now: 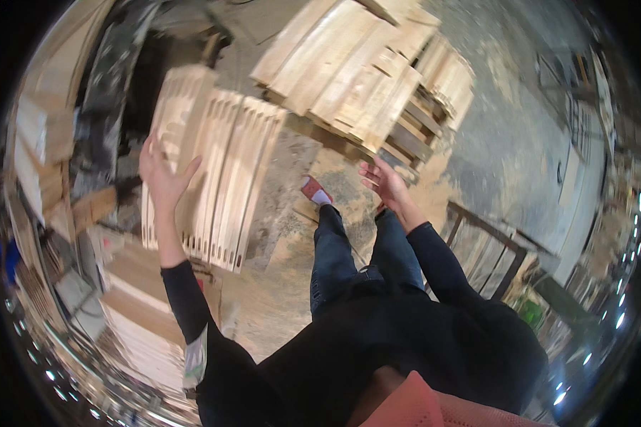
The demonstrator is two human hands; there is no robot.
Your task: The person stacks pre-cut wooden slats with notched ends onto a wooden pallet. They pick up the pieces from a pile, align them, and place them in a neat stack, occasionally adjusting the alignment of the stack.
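My left hand [162, 175] is raised with fingers spread, its palm against or just in front of a stack of pale wooden pieces with slotted ends [221, 171]. My right hand [384, 179] is held out open and holds nothing, above the sawdust-covered floor [292, 285]. Beyond it lies a pile of similar light wooden boards [356, 67] on a pallet [413, 139]. Both arms wear dark sleeves. My legs in dark jeans and a red shoe [315, 190] show below.
More stacked wooden boards [139, 313] stand at the lower left, and wood pieces [43, 149] line the left side. A dark metal frame [488, 249] stands at the right on the concrete floor. Machinery sits at the far right edge.
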